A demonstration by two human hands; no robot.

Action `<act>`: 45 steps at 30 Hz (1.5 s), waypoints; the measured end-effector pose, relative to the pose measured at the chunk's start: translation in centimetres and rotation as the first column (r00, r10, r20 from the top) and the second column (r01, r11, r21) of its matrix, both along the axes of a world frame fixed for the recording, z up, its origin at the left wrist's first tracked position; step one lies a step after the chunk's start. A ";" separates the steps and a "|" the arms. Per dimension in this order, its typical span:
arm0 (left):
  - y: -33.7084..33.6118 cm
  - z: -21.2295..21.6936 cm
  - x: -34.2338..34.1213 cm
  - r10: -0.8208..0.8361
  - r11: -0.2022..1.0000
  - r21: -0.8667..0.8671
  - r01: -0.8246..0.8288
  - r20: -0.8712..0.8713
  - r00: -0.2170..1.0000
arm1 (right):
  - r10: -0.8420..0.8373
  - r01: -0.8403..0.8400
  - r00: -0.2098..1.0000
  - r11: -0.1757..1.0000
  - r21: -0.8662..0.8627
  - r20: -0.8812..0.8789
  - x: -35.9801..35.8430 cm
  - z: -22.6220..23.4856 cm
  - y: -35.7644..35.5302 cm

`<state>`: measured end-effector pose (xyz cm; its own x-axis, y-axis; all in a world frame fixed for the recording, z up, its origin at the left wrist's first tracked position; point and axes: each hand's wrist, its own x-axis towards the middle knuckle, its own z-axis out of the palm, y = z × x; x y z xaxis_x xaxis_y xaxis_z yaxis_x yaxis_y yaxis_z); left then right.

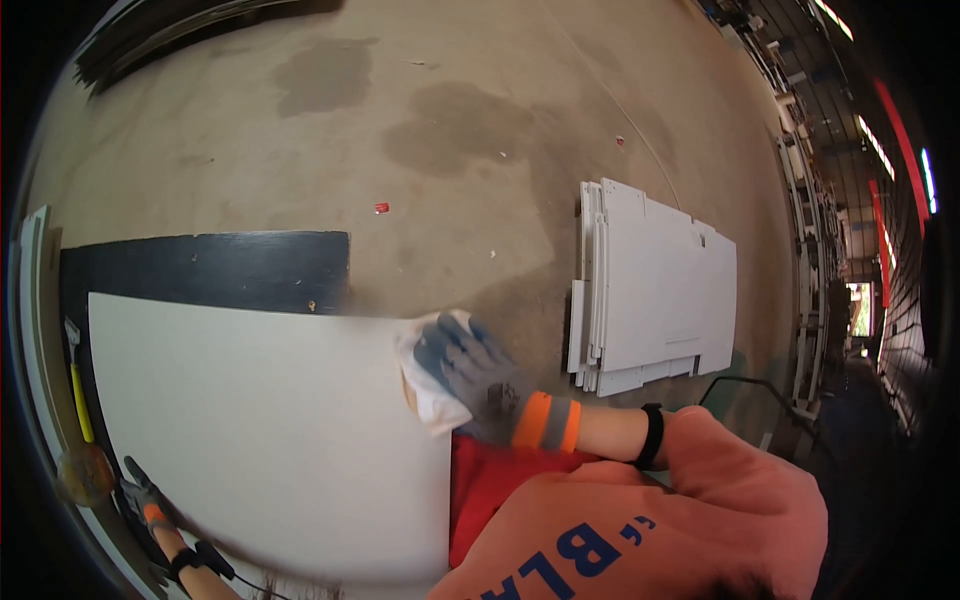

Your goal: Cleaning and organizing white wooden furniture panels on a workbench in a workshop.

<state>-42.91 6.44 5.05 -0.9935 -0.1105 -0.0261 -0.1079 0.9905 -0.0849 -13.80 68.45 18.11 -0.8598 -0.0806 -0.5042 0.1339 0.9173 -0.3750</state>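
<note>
A large white board [270,420] lies flat before me on a dark tabletop [205,265]. At the board's right edge, my right hand [478,375], in a grey work glove with an orange cuff, presses a white cloth [437,405] against it. Part of the cloth hangs over the edge; the palm side of that hand is hidden. My left hand [147,493], gloved alike, rests at the board's left edge with its fingers stretched out and nothing visible in it.
Beyond the board's left edge lie a yellow-handled scraper [80,395] and a round brownish object [86,474]. A stack of white panels [660,290] stands to the right. Dark sheets [180,35] lie at the far left, and racks [805,210] line the right side.
</note>
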 end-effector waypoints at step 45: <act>13.1 8.5 2.9 0.522 0.849 -0.009 -0.529 0.172 0.835 | 0.594 -0.605 0.588 0.774 0.189 -0.549 -30.2 -4.4 -14.1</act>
<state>-40.00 19.52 13.60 -0.7674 -0.6105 -0.1960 -0.6011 0.7914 -0.1114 -44.01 54.33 13.69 -0.7276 -0.6845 0.0458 -0.6774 0.7062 -0.2059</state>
